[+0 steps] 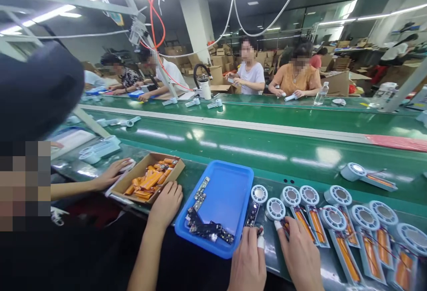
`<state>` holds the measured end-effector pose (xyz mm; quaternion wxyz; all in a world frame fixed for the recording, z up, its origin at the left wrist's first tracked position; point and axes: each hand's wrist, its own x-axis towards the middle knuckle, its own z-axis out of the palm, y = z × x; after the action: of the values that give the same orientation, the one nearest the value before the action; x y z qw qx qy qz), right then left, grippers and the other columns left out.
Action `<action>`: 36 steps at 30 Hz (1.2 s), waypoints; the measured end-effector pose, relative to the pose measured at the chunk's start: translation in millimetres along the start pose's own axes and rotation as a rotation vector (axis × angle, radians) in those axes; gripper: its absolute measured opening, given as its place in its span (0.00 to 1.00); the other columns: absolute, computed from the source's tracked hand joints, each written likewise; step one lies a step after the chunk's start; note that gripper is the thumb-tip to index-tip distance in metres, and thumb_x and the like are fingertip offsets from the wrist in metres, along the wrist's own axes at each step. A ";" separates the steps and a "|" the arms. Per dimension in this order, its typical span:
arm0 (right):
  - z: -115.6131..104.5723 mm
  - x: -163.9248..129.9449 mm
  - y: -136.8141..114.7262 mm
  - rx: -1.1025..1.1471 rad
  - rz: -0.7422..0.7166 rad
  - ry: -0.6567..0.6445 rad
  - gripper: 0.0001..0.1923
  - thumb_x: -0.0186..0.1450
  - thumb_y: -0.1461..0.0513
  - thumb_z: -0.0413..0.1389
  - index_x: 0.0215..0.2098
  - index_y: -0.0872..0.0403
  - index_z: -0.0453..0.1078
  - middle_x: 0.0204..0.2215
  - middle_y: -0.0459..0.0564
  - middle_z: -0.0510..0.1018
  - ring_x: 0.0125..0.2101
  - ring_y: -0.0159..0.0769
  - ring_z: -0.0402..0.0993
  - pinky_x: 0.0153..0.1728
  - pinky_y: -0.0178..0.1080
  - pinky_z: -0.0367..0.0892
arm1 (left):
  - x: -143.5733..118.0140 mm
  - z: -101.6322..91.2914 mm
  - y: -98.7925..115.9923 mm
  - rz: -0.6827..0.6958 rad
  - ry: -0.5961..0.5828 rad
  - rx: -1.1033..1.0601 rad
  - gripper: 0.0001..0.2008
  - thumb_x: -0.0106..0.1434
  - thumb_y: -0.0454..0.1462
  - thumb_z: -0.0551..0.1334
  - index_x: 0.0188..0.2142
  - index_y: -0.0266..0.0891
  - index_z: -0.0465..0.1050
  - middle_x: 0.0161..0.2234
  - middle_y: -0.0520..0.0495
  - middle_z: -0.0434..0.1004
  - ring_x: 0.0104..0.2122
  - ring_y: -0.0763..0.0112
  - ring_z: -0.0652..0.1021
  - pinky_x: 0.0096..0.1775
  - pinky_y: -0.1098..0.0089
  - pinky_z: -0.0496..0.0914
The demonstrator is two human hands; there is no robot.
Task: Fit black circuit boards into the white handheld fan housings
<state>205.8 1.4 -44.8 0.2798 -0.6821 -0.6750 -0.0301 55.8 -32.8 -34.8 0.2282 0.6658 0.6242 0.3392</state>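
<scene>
Several fans (334, 218) on the table (271, 250) already hold cells (370, 253), boards (208, 229) are left in the tray (230, 186), and the left hand (248, 255) and right hand (300, 248) bend their fingers over two nearer fans (259, 194), any pinch hidden.

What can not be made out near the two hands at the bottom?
In the head view:
Lower end of the round-headed light-blue plastic fan with a black circuit board: covered by the left hand.
Handle of the next light-blue fan: mostly behind the right hand.
Arms beyond both hands: cut off by the bottom edge.
Markings on the loose black boards in the blue plastic tray: too small.
</scene>
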 end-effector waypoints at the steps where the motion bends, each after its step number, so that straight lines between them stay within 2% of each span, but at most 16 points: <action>1: 2.3 1.0 -0.6 -0.023 0.000 0.009 0.21 0.74 0.54 0.39 0.41 0.52 0.72 0.34 0.56 0.80 0.29 0.43 0.79 0.24 0.38 0.68 | 0.1 0.6 0.4 0.000 -0.014 0.008 0.20 0.69 0.32 0.44 0.50 0.37 0.72 0.44 0.36 0.77 0.44 0.58 0.79 0.46 0.59 0.74; 6: 8.6 6.1 3.6 0.026 -0.012 -0.006 0.22 0.74 0.56 0.39 0.41 0.51 0.74 0.35 0.56 0.80 0.31 0.44 0.79 0.26 0.40 0.70 | 1.5 -2.2 -3.0 0.017 -0.053 0.070 0.20 0.69 0.32 0.45 0.52 0.37 0.72 0.46 0.35 0.76 0.44 0.57 0.79 0.45 0.59 0.75; 10: 7.4 9.9 11.2 0.142 0.034 -0.057 0.21 0.71 0.54 0.42 0.41 0.51 0.75 0.38 0.55 0.81 0.33 0.44 0.80 0.30 0.41 0.72 | 1.9 -6.0 -3.0 0.028 0.001 0.123 0.15 0.71 0.42 0.56 0.54 0.43 0.72 0.52 0.38 0.75 0.48 0.58 0.77 0.46 0.56 0.76; 13: 5.5 13.0 14.4 0.196 0.065 -0.087 0.21 0.70 0.53 0.43 0.39 0.51 0.76 0.37 0.56 0.81 0.33 0.45 0.80 0.29 0.42 0.71 | 4.7 -11.4 -3.1 0.017 0.046 0.136 0.15 0.70 0.45 0.61 0.54 0.46 0.72 0.56 0.42 0.73 0.49 0.62 0.77 0.48 0.56 0.76; 20: 9.8 13.6 16.6 0.212 0.087 -0.057 0.20 0.69 0.53 0.43 0.38 0.50 0.75 0.38 0.56 0.81 0.31 0.45 0.78 0.26 0.40 0.67 | 23.0 -51.1 -23.0 -0.071 0.204 0.168 0.14 0.70 0.44 0.60 0.53 0.47 0.73 0.56 0.42 0.74 0.49 0.62 0.77 0.48 0.57 0.76; 22: 9.4 12.3 15.8 0.242 0.102 -0.044 0.19 0.69 0.53 0.44 0.39 0.50 0.75 0.38 0.56 0.81 0.32 0.45 0.78 0.27 0.41 0.69 | 25.7 -57.8 -27.4 -0.099 0.236 0.161 0.14 0.70 0.44 0.60 0.53 0.47 0.73 0.56 0.43 0.74 0.49 0.62 0.77 0.48 0.57 0.76; 25: 0.9 8.5 11.2 0.326 0.109 -0.037 0.16 0.70 0.56 0.44 0.40 0.51 0.74 0.37 0.55 0.80 0.35 0.45 0.78 0.34 0.43 0.72 | 24.8 -46.3 -24.6 -0.117 0.216 0.108 0.16 0.70 0.44 0.61 0.54 0.45 0.72 0.55 0.42 0.73 0.49 0.61 0.77 0.48 0.56 0.76; 27: -8.1 5.5 6.3 0.396 0.094 -0.050 0.15 0.71 0.59 0.44 0.40 0.51 0.74 0.37 0.54 0.79 0.38 0.44 0.78 0.38 0.42 0.72 | 21.3 -26.6 -16.8 -0.111 0.154 0.042 0.17 0.69 0.44 0.62 0.55 0.44 0.71 0.55 0.42 0.74 0.49 0.61 0.77 0.47 0.56 0.76; 31: -23.6 1.6 -2.6 0.490 0.065 -0.131 0.14 0.71 0.65 0.46 0.40 0.52 0.73 0.39 0.52 0.76 0.38 0.39 0.77 0.40 0.38 0.72 | 10.6 10.7 0.6 -0.084 -0.002 -0.106 0.17 0.70 0.43 0.62 0.55 0.41 0.71 0.55 0.42 0.73 0.48 0.61 0.78 0.49 0.55 0.75; 33: -29.4 0.1 -4.8 0.512 0.050 -0.177 0.13 0.70 0.67 0.47 0.39 0.51 0.73 0.39 0.51 0.75 0.38 0.37 0.76 0.39 0.36 0.71 | 6.8 19.1 3.8 -0.087 -0.054 -0.161 0.17 0.70 0.43 0.62 0.55 0.41 0.71 0.55 0.42 0.73 0.48 0.61 0.78 0.49 0.55 0.75; 36: -37.4 -1.9 -6.9 0.524 0.046 -0.253 0.13 0.69 0.69 0.48 0.40 0.51 0.72 0.38 0.49 0.74 0.37 0.36 0.75 0.38 0.35 0.70 | 4.7 20.7 0.1 -0.116 -0.087 -0.209 0.17 0.69 0.43 0.62 0.55 0.41 0.71 0.55 0.42 0.73 0.48 0.61 0.78 0.49 0.55 0.75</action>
<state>211.8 -16.5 -11.7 0.3605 -0.6000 -0.6737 0.2370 71.1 -25.7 -47.8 0.3424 0.6153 0.6124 0.3593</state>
